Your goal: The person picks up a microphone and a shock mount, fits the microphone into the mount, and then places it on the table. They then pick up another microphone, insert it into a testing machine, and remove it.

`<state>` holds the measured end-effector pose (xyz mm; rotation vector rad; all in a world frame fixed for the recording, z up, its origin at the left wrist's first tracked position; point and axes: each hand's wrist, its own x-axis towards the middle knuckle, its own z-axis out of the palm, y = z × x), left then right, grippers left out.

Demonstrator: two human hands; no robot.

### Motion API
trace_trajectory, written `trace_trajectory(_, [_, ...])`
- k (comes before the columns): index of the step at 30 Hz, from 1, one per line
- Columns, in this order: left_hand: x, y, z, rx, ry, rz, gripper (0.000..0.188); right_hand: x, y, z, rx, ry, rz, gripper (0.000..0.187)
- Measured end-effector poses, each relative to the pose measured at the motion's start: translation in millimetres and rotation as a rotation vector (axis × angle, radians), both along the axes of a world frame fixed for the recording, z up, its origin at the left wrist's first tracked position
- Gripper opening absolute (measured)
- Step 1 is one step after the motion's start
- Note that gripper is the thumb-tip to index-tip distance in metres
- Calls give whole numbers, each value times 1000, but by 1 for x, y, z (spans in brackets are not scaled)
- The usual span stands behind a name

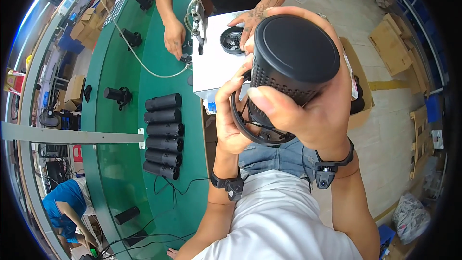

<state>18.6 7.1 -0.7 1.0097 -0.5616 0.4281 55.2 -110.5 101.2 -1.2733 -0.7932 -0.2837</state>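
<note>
Close in front of me I hold a black cylinder (296, 50) with a smooth flat end cap and a perforated side. My right hand (329, 115) wraps round the cylinder, its thumb pressed along the near side. At the cylinder's lower end sits a black spoked ring (270, 140), tilted. My left hand (228, 127) grips this ring, with its fingers round the outer edge. The cylinder hides part of the joint between ring and body, so I cannot tell how they are joined.
Several black cylinders (163, 129) lie in a row on the green table (192, 188). Across from me, a co-worker's hand (248, 24) touches another black ring (231, 41) on a white box (204, 74) beside a metal clamp fixture (197, 21). A cardboard box (368, 94) stands at right.
</note>
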Motion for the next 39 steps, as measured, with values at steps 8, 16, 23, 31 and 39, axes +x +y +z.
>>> trace_trajectory(8, [-7,3,-7,-134,181,-148,110,-6,0,1,-13,-32,6,69])
trace_trajectory(16, [-3,3,-14,0,238,-76,120,-11,6,-6,-30,-12,5,68])
trace_trajectory(23, [-3,9,-17,376,86,-3,132,-12,0,-1,-40,37,38,69])
trace_trajectory(31, [-24,29,28,797,-101,664,49,-4,-5,2,-99,10,-99,60])
trace_trajectory(39, [-23,24,46,930,-196,669,49,-9,-3,2,-69,20,-133,59])
